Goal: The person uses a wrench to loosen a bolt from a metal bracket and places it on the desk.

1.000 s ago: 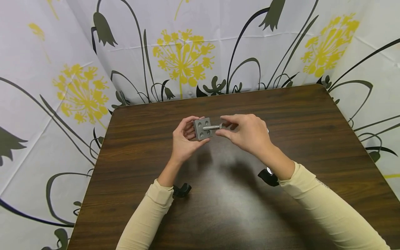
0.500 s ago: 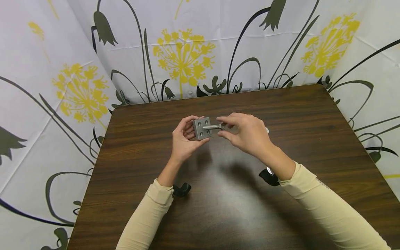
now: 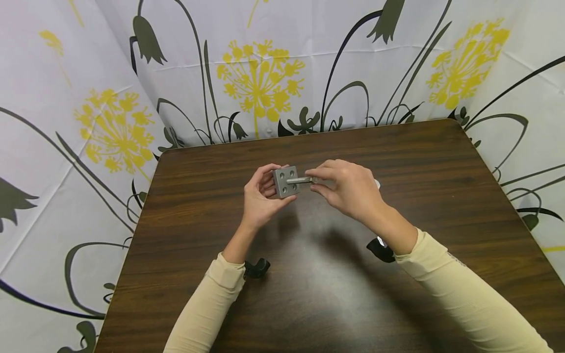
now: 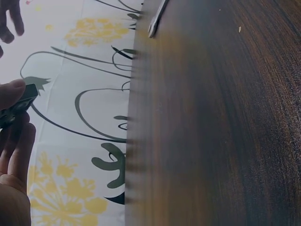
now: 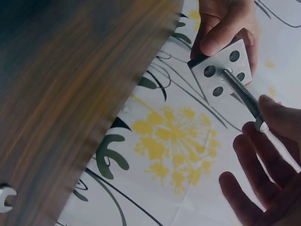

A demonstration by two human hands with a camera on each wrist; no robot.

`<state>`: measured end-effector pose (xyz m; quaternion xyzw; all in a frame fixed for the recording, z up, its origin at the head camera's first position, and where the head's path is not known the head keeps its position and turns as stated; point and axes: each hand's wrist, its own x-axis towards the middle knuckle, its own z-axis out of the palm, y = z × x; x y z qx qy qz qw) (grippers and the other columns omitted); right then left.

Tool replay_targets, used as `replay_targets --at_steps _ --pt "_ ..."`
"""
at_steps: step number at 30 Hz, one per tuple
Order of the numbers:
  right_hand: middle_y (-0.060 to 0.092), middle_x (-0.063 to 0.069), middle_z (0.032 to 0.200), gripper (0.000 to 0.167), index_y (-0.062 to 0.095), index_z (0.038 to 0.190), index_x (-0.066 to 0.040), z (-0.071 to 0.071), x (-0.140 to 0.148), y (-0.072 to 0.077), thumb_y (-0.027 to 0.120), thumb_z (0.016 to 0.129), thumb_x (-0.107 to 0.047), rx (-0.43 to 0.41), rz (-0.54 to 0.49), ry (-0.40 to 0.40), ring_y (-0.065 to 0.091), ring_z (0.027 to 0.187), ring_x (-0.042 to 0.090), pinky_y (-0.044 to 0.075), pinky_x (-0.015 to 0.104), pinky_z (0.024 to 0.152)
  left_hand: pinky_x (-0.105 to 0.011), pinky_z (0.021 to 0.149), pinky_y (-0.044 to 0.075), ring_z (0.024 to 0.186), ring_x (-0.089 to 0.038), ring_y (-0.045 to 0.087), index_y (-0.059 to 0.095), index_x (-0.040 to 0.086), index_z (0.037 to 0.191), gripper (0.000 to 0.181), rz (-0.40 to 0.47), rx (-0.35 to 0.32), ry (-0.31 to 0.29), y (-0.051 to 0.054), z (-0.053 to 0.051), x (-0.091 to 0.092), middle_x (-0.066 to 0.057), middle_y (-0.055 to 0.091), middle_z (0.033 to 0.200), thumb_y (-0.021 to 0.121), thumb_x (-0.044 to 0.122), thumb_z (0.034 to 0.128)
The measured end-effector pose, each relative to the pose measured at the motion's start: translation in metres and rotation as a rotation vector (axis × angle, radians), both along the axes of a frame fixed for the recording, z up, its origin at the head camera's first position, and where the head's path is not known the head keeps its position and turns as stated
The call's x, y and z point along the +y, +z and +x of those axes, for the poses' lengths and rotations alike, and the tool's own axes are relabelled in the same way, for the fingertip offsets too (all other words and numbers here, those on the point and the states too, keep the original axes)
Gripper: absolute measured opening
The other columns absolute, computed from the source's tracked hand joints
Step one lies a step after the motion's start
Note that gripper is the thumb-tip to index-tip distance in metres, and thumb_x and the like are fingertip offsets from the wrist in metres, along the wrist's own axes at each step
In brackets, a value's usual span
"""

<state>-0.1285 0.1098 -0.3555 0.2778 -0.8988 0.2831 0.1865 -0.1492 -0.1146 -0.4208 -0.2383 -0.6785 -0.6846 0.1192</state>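
Observation:
In the head view my left hand (image 3: 260, 198) grips a grey square metal block (image 3: 282, 189) by its edges, thumb below and fingers behind. Round holes sit near the block's corners. A threaded bolt (image 3: 299, 180) stands out of its centre, pointing toward my right hand (image 3: 350, 189). At the bolt's outer end is a hex nut (image 5: 259, 123), pinched between my right thumb and fingertips. The right wrist view shows the other right fingers spread below it. Only part of the left hand (image 4: 16, 188) and a dark corner of the block (image 4: 29, 96) show in the left wrist view.
A metal wrench (image 4: 155, 21) lies on the dark wood table (image 3: 198, 206); its open end (image 5: 5, 197) shows in the right wrist view. Behind the table hangs a white curtain (image 3: 176, 44) with a flower print. Black wrist mounts (image 3: 257, 268) sit on both wrists.
The right thumb and fingertips parted around the nut half a second ago and have closed in on it again. The left hand and the block stay where they were.

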Motion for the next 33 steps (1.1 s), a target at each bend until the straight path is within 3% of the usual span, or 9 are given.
replay_targets --at_steps 4,7,12,15,19,22,26,30,33 --pt "0.073 -0.005 0.087 0.033 0.076 0.111 -0.016 0.001 -0.001 0.001 0.076 0.086 -0.038 -0.113 -0.061 -0.087 0.065 0.071 0.01 0.045 0.032 0.049 -0.034 0.08 0.057 0.106 -0.037 0.065 0.051 -0.012 0.12 0.068 -0.003 0.008 -0.003 0.004 0.001 0.001 -0.03 0.061 0.122 0.079 -0.026 0.06" --pt "0.072 -0.006 0.081 0.03 0.078 0.107 -0.016 0.002 -0.001 0.003 0.074 0.088 -0.039 -0.164 -0.052 -0.113 0.062 0.066 0.007 0.044 0.031 0.048 -0.036 0.081 0.057 0.107 -0.036 0.065 0.052 -0.012 0.121 0.068 -0.005 0.009 -0.008 0.004 0.001 0.002 -0.029 0.061 0.123 0.079 -0.026 0.0604" --pt "0.071 -0.005 0.091 0.023 0.078 0.107 -0.017 0.0 0.001 0.001 0.08 0.084 -0.022 -0.009 0.032 -0.007 0.062 0.074 0.011 0.049 0.031 0.056 -0.037 0.081 0.057 0.107 -0.035 0.065 0.052 -0.011 0.121 0.068 -0.005 -0.001 -0.009 0.004 0.0 0.002 -0.028 0.062 0.123 0.079 -0.026 0.0602" --pt "0.072 -0.004 0.097 0.03 0.076 0.111 -0.017 -0.001 0.001 -0.001 0.082 0.082 -0.024 0.046 0.025 0.004 0.064 0.079 0.014 0.05 0.033 0.057 -0.036 0.081 0.057 0.107 -0.036 0.065 0.052 -0.011 0.12 0.069 -0.005 0.001 -0.002 0.005 0.0 0.001 -0.029 0.062 0.123 0.079 -0.027 0.0595" --pt "0.073 -0.005 0.087 0.035 0.076 0.112 -0.016 0.0 0.0 -0.001 0.077 0.085 -0.039 -0.081 -0.064 -0.066 0.064 0.072 0.011 0.045 0.032 0.05 -0.035 0.081 0.057 0.106 -0.038 0.065 0.051 -0.012 0.12 0.068 -0.003 0.002 0.004 0.005 0.0 0.002 -0.03 0.062 0.122 0.079 -0.027 0.0594" --pt "0.071 -0.006 0.079 0.03 0.077 0.107 -0.015 0.0 0.0 0.0 0.073 0.088 -0.039 -0.154 -0.088 -0.081 0.061 0.066 0.008 0.044 0.031 0.05 -0.036 0.081 0.057 0.106 -0.037 0.065 0.051 -0.012 0.12 0.068 -0.007 -0.002 0.003 0.006 0.0 0.003 -0.03 0.061 0.122 0.079 -0.027 0.0601" --pt "0.07 -0.006 0.086 0.02 0.077 0.105 -0.015 -0.002 0.002 0.0 0.077 0.087 -0.024 -0.051 -0.005 -0.002 0.06 0.069 0.009 0.048 0.031 0.056 -0.036 0.081 0.057 0.107 -0.037 0.065 0.052 -0.01 0.121 0.068 -0.01 -0.003 0.003 0.006 0.0 0.003 -0.029 0.061 0.124 0.079 -0.026 0.0607" --pt "0.07 -0.003 0.092 0.024 0.076 0.109 -0.016 -0.003 0.004 -0.001 0.079 0.085 -0.019 0.096 0.06 0.051 0.06 0.073 0.012 0.05 0.031 0.055 -0.036 0.082 0.057 0.107 -0.034 0.065 0.053 -0.007 0.122 0.07 0.002 -0.002 0.005 -0.006 -0.006 0.0 -0.024 0.063 0.124 0.08 -0.025 0.0599" --pt "0.072 -0.005 0.092 0.029 0.075 0.113 -0.016 -0.002 0.003 -0.001 0.077 0.087 -0.028 0.041 0.003 0.008 0.063 0.074 0.011 0.049 0.032 0.053 -0.036 0.081 0.057 0.108 -0.031 0.065 0.055 -0.002 0.123 0.072 0.012 0.006 0.003 -0.016 -0.011 -0.002 -0.019 0.064 0.125 0.082 -0.023 0.0595"
